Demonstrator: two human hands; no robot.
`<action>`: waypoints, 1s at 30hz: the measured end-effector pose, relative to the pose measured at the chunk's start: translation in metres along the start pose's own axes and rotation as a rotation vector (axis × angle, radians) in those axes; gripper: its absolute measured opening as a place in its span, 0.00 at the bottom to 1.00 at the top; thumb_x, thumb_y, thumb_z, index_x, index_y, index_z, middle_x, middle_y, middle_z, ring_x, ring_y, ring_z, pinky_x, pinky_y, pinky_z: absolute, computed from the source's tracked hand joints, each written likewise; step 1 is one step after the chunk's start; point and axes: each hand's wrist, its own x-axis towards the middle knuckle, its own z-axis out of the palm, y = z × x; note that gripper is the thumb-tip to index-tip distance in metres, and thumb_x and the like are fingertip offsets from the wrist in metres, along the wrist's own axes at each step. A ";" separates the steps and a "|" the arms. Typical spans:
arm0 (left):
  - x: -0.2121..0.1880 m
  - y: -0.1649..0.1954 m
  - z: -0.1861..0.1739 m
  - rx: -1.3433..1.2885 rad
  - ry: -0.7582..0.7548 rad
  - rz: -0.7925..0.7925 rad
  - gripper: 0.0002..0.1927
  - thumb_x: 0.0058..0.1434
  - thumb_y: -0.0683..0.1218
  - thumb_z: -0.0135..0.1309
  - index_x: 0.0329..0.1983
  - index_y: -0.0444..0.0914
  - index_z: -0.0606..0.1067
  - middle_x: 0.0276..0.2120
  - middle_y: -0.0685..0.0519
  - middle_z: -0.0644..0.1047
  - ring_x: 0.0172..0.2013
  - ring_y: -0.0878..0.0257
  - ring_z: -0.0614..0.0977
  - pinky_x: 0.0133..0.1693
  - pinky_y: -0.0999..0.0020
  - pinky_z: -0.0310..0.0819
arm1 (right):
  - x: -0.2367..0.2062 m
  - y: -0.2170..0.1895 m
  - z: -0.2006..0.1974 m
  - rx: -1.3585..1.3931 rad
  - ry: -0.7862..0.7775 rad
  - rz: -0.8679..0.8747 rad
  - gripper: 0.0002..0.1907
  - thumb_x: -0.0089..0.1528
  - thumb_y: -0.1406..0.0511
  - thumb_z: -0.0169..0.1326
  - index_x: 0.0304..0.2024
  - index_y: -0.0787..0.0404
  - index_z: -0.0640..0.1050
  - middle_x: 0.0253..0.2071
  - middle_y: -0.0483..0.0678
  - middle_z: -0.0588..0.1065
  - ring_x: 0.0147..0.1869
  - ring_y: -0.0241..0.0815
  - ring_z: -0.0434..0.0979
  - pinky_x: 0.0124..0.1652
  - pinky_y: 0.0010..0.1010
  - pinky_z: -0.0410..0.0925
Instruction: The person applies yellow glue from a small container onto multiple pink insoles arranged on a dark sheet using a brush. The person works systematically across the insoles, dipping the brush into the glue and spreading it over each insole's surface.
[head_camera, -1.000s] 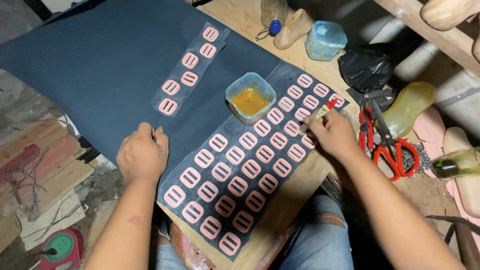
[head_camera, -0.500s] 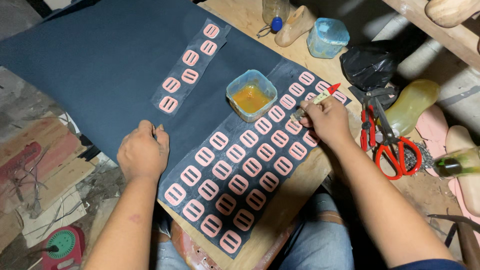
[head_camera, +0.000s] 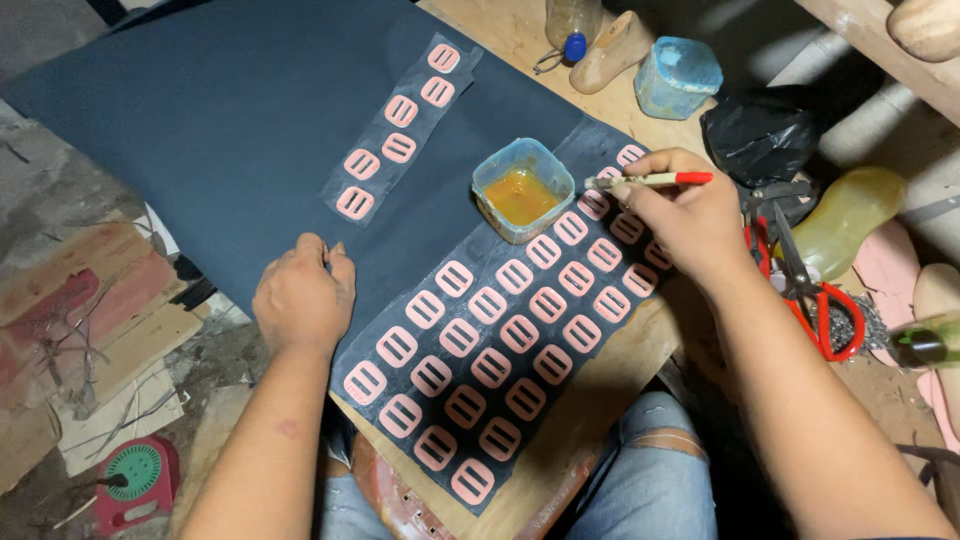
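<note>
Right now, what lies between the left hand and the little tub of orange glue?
In the head view, between the left hand and the tub lies dark sheet, with a few pink slotted pieces on the strip near the tub.
</note>
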 end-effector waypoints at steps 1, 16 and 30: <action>0.001 0.000 -0.001 0.003 0.003 0.004 0.15 0.67 0.53 0.50 0.34 0.38 0.75 0.32 0.43 0.81 0.38 0.43 0.82 0.43 0.48 0.74 | 0.006 -0.004 0.006 0.108 -0.005 0.001 0.11 0.61 0.66 0.63 0.44 0.63 0.80 0.41 0.45 0.82 0.45 0.32 0.81 0.46 0.26 0.72; 0.001 0.000 0.000 0.022 -0.001 -0.006 0.15 0.68 0.54 0.49 0.34 0.38 0.74 0.33 0.44 0.81 0.39 0.44 0.82 0.44 0.49 0.75 | 0.045 -0.036 0.017 -0.016 -0.021 -0.488 0.13 0.71 0.59 0.62 0.48 0.63 0.80 0.60 0.51 0.74 0.59 0.43 0.77 0.60 0.31 0.69; 0.000 0.017 0.002 0.037 -0.018 -0.033 0.15 0.67 0.55 0.51 0.36 0.39 0.75 0.33 0.43 0.81 0.40 0.43 0.82 0.44 0.49 0.74 | 0.020 0.066 -0.036 0.013 -0.024 0.310 0.11 0.65 0.63 0.58 0.38 0.67 0.80 0.29 0.45 0.80 0.28 0.30 0.77 0.29 0.23 0.71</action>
